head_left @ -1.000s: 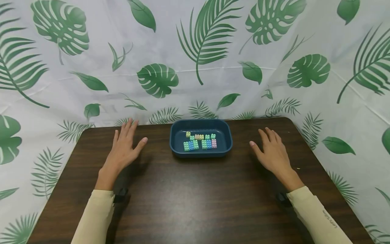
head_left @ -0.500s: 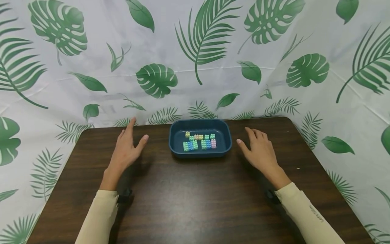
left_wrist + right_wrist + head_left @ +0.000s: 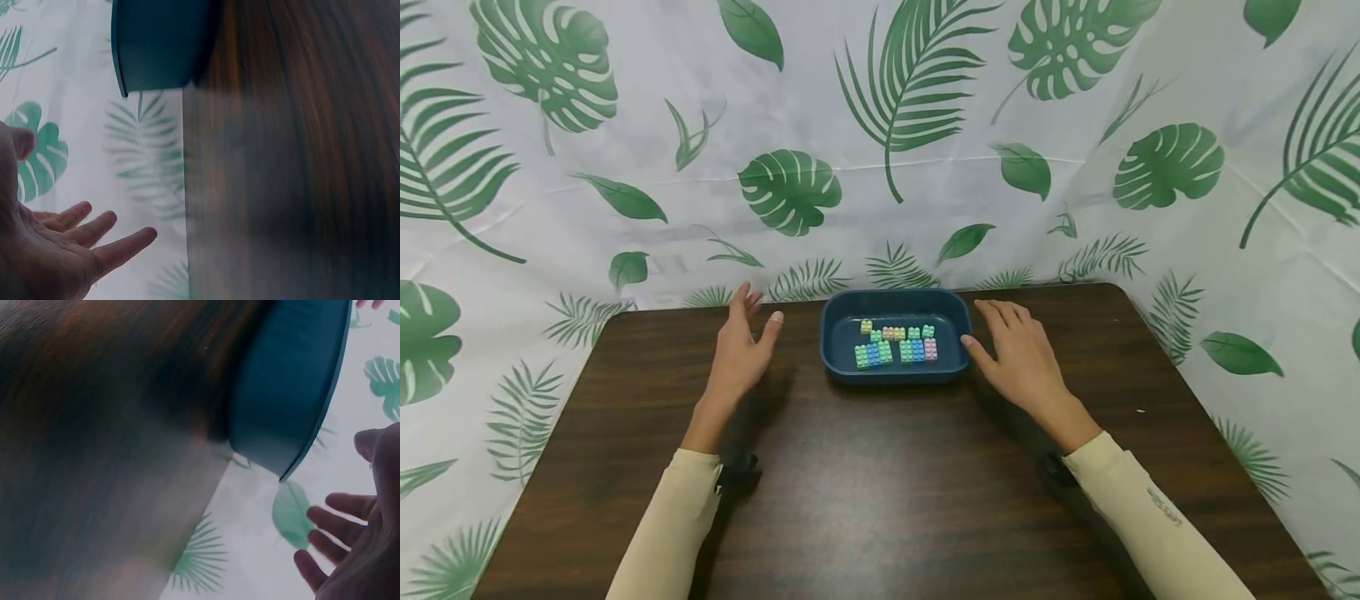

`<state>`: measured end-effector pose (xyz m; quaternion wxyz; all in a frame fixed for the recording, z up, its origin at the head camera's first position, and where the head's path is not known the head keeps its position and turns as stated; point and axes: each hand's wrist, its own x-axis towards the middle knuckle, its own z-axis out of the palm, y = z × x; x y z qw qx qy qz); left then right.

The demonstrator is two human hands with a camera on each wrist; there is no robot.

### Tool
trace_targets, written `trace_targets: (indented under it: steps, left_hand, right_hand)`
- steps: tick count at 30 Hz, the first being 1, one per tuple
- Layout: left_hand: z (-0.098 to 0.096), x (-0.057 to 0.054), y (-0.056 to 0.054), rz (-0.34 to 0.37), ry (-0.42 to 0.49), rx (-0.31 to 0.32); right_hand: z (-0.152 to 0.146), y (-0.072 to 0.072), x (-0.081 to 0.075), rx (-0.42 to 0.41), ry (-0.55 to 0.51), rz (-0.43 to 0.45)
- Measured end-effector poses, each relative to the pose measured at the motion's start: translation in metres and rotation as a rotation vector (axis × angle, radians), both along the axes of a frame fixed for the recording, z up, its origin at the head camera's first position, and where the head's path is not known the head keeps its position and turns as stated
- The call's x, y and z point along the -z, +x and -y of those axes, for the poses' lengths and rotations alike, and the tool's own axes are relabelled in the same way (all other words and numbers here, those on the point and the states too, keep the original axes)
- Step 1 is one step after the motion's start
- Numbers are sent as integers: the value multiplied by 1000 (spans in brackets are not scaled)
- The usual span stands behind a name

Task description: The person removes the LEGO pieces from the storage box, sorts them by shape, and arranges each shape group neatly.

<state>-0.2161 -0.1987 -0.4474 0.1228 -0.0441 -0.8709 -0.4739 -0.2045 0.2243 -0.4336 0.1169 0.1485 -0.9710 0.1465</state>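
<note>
A dark blue rectangular tray (image 3: 895, 377) stands near the back edge of the table, its outer wall (image 3: 159, 47) also showing in the left wrist view. Inside it lie several toy building bricks (image 3: 874, 354) in green, blue, pink and yellow. To the left of the tray, a short gap away, is my left hand (image 3: 741, 350), fingers spread and nothing in them. My right hand (image 3: 1018, 354) is close by the tray's right end, thumb overlapping the rim in the head view. In the right wrist view its fingers (image 3: 340, 528) are loosely extended and hold nothing.
The dark wood-grain table (image 3: 880, 483) reaches back to a white cloth backdrop (image 3: 700, 200) printed with green leaves. A tiny pale speck (image 3: 1141, 410) lies on the table at the right. Black camera straps sit at both wrists.
Both hands have moved inward toward the tray, the right one coming right up to its end. The left hand has turned more onto its side. Tray and bricks stay in place.
</note>
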Motion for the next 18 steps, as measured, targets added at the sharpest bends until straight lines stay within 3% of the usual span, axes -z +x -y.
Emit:
trace_targets:
  steps: [8,18]
  left_hand:
    - [-36,-4,-18,92,111,27]
    - [-52,-9,-33,142,63,22]
  right_hand:
    - [1,-2,-2,-105,59,-62]
    - [26,-15,3,-176,51,-15]
